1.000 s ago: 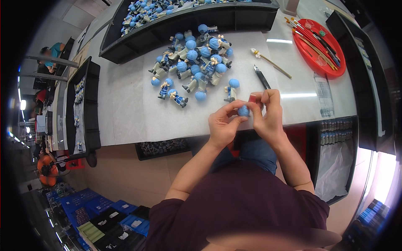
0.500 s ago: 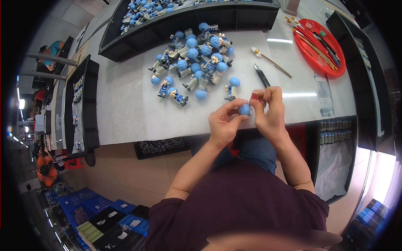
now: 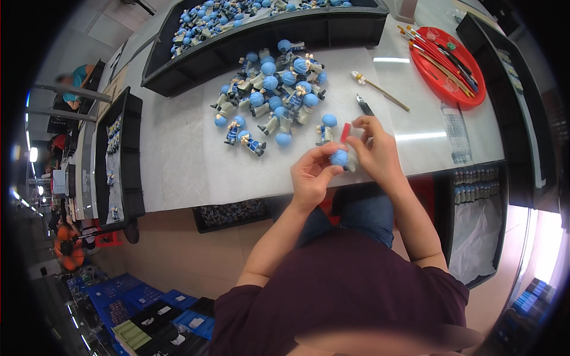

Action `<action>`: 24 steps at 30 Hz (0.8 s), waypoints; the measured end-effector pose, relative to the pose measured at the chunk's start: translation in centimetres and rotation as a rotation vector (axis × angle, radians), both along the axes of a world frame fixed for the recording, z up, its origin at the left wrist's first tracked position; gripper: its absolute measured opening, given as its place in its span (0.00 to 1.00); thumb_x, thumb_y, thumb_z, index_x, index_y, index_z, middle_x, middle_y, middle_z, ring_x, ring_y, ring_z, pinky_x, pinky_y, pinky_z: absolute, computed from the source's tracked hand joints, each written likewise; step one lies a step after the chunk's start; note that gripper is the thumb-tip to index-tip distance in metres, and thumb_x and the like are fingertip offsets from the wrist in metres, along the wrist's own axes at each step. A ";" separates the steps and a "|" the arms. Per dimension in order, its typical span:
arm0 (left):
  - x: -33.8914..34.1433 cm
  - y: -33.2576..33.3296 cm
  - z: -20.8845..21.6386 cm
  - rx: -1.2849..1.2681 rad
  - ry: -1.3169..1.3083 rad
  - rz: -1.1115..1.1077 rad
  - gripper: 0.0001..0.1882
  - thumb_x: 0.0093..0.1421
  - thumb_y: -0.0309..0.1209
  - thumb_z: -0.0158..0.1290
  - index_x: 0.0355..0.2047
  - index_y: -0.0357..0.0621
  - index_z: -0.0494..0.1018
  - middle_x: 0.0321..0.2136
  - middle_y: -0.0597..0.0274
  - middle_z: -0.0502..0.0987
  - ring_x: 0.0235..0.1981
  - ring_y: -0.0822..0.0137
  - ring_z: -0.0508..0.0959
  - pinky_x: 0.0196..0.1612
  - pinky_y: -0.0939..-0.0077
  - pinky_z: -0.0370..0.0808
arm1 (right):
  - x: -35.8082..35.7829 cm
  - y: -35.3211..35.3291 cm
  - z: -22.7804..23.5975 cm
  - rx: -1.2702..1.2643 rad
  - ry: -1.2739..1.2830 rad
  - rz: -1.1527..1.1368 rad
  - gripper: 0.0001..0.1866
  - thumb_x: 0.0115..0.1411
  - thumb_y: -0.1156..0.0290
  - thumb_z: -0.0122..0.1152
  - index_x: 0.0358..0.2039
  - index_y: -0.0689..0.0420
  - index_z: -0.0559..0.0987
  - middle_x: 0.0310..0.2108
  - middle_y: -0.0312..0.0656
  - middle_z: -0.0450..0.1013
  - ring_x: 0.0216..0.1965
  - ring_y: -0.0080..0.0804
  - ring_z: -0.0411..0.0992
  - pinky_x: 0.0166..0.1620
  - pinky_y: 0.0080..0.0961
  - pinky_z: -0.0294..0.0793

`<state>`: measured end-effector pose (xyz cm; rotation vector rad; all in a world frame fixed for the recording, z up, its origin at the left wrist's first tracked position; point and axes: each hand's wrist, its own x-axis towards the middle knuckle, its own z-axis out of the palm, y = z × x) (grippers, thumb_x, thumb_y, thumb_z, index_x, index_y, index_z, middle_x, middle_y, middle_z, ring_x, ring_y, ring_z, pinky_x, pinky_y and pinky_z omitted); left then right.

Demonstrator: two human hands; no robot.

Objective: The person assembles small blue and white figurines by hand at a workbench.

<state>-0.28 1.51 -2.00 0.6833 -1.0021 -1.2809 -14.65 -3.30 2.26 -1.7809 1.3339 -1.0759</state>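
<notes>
My left hand (image 3: 310,178) pinches a small figurine by its round, ribbed blue head (image 3: 339,158). The figurine's greyish body (image 3: 352,164) points right, toward my right palm, and is partly hidden. My right hand (image 3: 378,151) is close beside it, thumb and index finger apart. Just left of those fingertips is a small red strip (image 3: 345,132), seemingly on the table; whether a fingertip touches it is unclear. Beyond my left fingers stands one blue-headed figurine (image 3: 326,129). A pile of similar figurines (image 3: 270,83) lies farther back.
A black crate (image 3: 267,34) of figurines stands at the back. A craft knife (image 3: 364,105) and a wooden stick (image 3: 386,93) lie right of the pile. The red tray (image 3: 462,102) holds brushes. Black trays flank the table on the left (image 3: 127,160) and right (image 3: 534,178).
The red strip, earlier between my right fingertips, is now left of them. My right thumb and index finger have spread apart. My left hand still grips the figurine, slightly farther left.
</notes>
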 end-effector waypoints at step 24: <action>-4.6 -0.4 -0.1 -0.301 -0.633 0.077 0.14 0.54 0.16 0.46 0.42 0.36 0.68 0.41 0.49 0.72 0.37 0.63 0.74 0.34 0.79 0.71 | -33.5 14.2 -10.4 0.028 -0.014 -1.301 0.12 0.44 0.75 0.63 0.33 0.60 0.77 0.28 0.40 0.76 0.29 0.24 0.74 0.35 0.20 0.72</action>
